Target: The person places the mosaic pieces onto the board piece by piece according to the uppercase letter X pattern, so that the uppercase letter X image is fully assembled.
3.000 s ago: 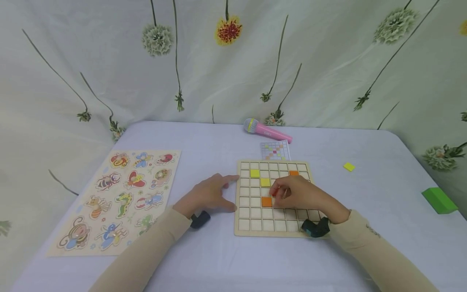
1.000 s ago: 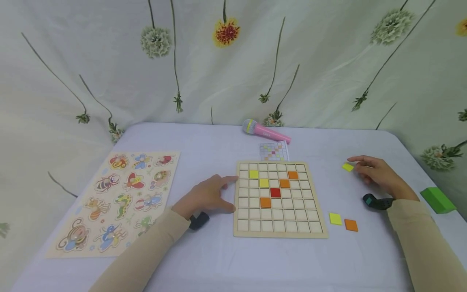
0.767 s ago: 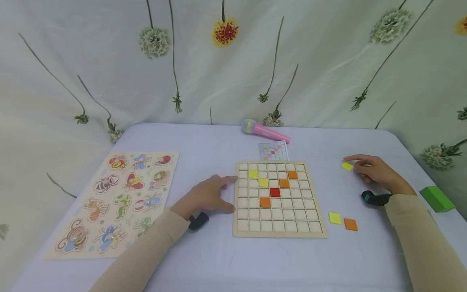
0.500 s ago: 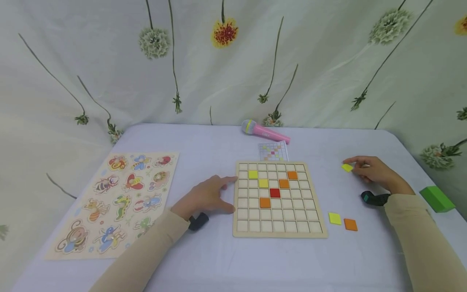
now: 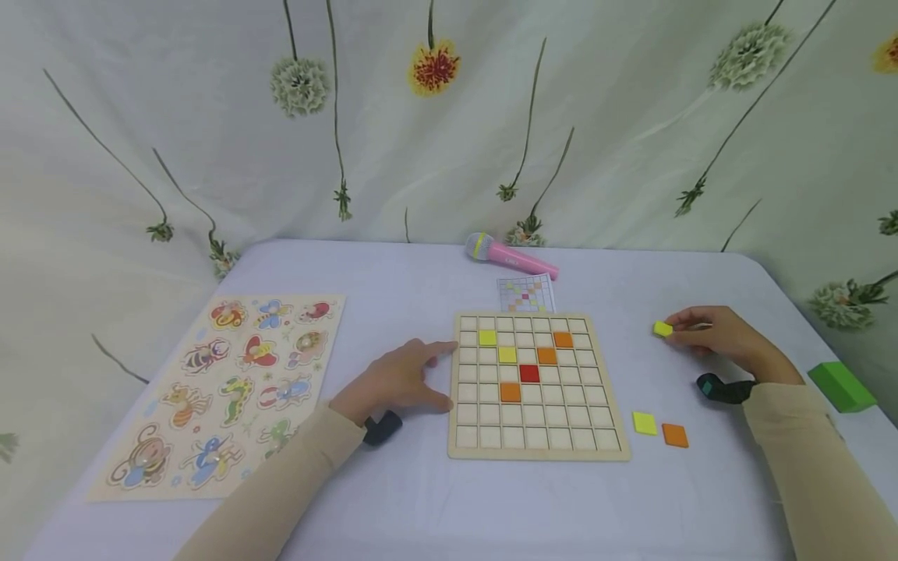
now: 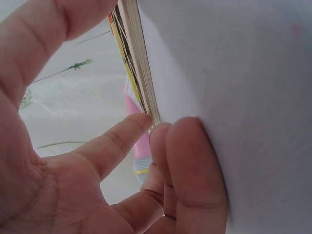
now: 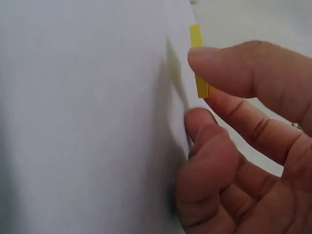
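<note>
Two hands working with coloured tiles on a white-clothed table (image 5: 435, 499). Pinching a small yellow tile (image 5: 662, 329) between the thumb and forefinger of the right hand (image 5: 726, 343), with the other fingers curled loosely behind. Holding that tile (image 7: 197, 58) on its edge at the fingertips, just clear of the cloth. Resting the left hand (image 5: 396, 378) against a wooden grid board (image 5: 536, 453), fingers relaxed and nearly straight, fingertips (image 6: 141, 122) touching the board's side edge and gripping nothing.

Judging by this, picking up: the lift only just beginning. Next, probably calling for carrying the tile away from this spot, leftward and well across to the board, then checking a square against the pattern card (image 5: 528, 294) lying just beyond the board, and lowering the tile flat into an empty cell.

Already sitting in the board, just right of the left fingertips: two yellow tiles, three orange, one red. Lying side by side nearer the body than the right fingers: a loose yellow tile (image 5: 644, 422) and a loose orange tile (image 5: 675, 435). Farther right, past the right wrist: a green block (image 5: 842, 386). Beyond the card: a pink toy microphone (image 5: 512, 255). Left of the left hand: an animal puzzle (image 5: 231, 389).

Comparing with half a second earlier: then only closing fingertips on the tile, lying a little farther off; now gripping it and drawing it slightly nearer. Three seconds earlier: working with the right hand over the board's middle. Keeping the left hand unmoved throughout.
</note>
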`<state>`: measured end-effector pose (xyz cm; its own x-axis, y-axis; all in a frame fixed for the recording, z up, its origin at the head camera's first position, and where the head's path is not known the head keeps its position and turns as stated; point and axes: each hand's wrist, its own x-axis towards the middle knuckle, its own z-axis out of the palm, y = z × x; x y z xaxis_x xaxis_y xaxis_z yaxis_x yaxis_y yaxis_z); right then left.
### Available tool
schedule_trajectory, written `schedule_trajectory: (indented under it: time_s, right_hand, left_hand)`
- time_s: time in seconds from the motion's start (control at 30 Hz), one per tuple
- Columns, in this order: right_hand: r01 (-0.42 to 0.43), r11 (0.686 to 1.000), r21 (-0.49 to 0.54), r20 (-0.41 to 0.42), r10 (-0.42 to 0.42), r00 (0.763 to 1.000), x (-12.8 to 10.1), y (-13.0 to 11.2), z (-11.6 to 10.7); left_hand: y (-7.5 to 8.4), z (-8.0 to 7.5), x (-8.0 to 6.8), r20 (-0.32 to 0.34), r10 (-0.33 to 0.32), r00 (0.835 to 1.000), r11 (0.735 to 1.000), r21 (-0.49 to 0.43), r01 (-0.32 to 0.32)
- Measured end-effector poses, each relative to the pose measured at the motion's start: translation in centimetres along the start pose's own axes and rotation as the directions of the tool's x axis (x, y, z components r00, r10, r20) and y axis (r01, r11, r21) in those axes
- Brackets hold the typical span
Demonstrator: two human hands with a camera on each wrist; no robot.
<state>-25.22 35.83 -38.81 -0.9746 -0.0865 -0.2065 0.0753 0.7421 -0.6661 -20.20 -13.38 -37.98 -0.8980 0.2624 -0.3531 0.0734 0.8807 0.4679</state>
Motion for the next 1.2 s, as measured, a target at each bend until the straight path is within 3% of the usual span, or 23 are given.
schedule_trajectory:
  time_s: [0.7, 0.97, 1.2]
  right_hand:
    - [0.199, 0.98, -0.001, 0.043, -0.198, 0.979, -2.3, -7.1, 3.3]
    - [0.28, 0.96, -0.016, 0.085, -0.277, 0.957, -3.3, -9.6, 4.6]
    - [0.364, 0.931, -0.025, 0.15, -0.356, 0.922, -3.9, -11.0, 5.7]
  left_hand:
    - [0.0, 0.0, 0.1, -0.006, -0.009, 1.0, 1.0, -0.013, 0.009]
    - [0.0, 0.0, 0.1, -0.006, -0.009, 1.0, 1.0, -0.007, 0.009]
    - [0.0, 0.1, 0.1, -0.007, -0.006, 1.0, 1.0, -0.016, 0.005]
